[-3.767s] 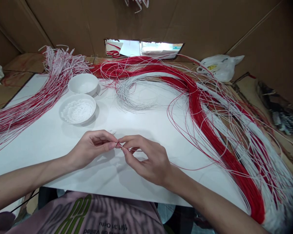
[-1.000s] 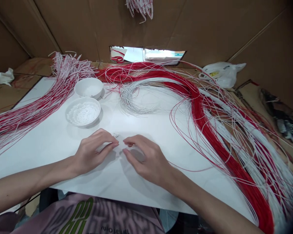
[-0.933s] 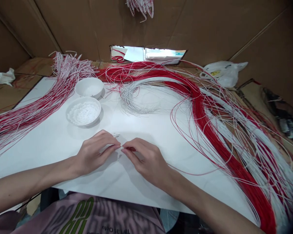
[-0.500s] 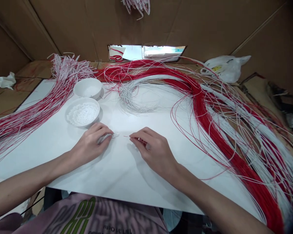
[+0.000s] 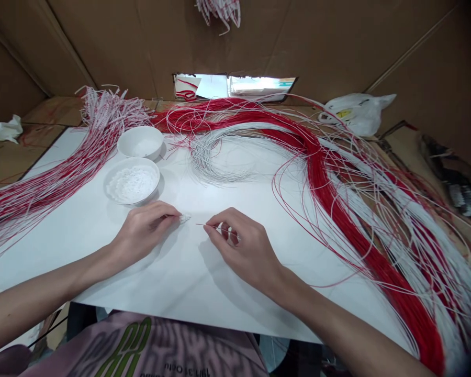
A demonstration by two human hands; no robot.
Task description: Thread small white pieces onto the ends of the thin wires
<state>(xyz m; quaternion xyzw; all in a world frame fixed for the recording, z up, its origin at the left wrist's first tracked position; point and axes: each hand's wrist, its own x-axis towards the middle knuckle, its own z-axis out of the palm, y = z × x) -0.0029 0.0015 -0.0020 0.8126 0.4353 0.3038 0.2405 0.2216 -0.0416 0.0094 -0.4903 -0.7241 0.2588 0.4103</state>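
Observation:
My left hand (image 5: pixel 147 225) is closed in a pinch, palm down over the white board (image 5: pixel 188 283). From its fingertips a small clump of tiny white pieces (image 5: pixel 184 218) sticks out; their exact kind is too small to tell. Across a short gap, my right hand (image 5: pixel 243 243) pinches a thin red cord (image 5: pixel 200 224) between thumb and forefinger. The cord's free end points left at the white pieces without touching them. Pale strands show inside the curl of my right fingers. Behind my left hand stands a white bowl (image 5: pixel 155 189) holding many small white pieces.
A second white bowl (image 5: pixel 159 148) stands just behind the first. Bundled red-and-white cords (image 5: pixel 74 165) spread along the left. A thick bundle of red cords (image 5: pixel 325 193) with white strands (image 5: pixel 361 225) curves down the right side. Cardboard walls (image 5: pixel 102 47) and a plastic bag (image 5: pixel 361 115) lie behind.
My right hand has shifted slightly left and down, and more of the red cord's end shows beyond its fingertips. My left hand keeps its pinch nearly in place.

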